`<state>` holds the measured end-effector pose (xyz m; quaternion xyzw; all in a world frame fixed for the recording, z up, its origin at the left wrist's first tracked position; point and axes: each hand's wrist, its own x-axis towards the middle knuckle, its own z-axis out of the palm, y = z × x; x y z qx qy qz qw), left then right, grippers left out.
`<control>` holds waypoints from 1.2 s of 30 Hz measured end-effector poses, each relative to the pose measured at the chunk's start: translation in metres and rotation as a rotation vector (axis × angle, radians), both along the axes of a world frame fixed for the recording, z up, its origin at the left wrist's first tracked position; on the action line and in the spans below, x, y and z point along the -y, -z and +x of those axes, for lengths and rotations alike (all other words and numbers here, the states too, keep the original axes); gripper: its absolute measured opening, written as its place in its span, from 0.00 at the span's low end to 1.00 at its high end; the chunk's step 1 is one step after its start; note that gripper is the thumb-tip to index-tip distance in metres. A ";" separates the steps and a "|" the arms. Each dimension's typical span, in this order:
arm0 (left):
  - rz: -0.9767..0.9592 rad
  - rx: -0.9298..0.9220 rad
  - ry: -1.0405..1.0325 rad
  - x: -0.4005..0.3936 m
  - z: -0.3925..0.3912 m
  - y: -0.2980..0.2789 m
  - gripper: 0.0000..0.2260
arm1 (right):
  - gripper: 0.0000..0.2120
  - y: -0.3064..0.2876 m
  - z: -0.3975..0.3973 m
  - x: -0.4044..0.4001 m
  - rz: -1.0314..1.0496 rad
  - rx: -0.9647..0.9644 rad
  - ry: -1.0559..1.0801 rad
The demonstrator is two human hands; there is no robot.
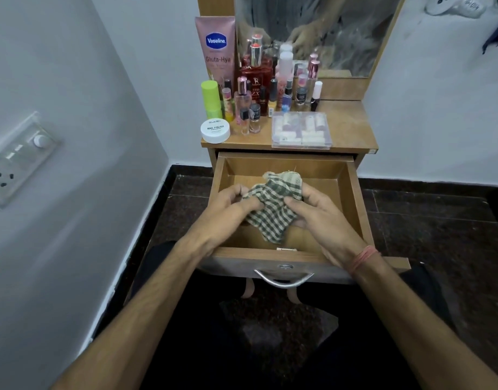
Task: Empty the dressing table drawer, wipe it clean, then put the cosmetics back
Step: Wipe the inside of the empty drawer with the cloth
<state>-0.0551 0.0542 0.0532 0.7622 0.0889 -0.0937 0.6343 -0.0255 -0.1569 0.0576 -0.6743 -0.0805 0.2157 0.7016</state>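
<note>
Both hands' grip bunches checked cloth (pixel 273 205) over drawer (pixel 352 192); cosmetics (pixel 256 91) crowd tabletop

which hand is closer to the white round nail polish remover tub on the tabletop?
Left. The left hand grips the checked cloth in the drawer's left half, below the tub; the right hand grips it farther right.

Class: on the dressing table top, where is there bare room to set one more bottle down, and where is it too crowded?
Bare wood lies on the tabletop right of the clear plastic box, up to the mirror frame, and in a narrow strip behind the box. The left half is crowded: Vaseline tube, green stick, nail polish remover tub, packed bottles.
</note>
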 end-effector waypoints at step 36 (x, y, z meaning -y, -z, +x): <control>0.022 0.208 -0.023 -0.001 -0.007 -0.002 0.06 | 0.07 0.007 -0.002 -0.008 -0.562 0.295 -0.031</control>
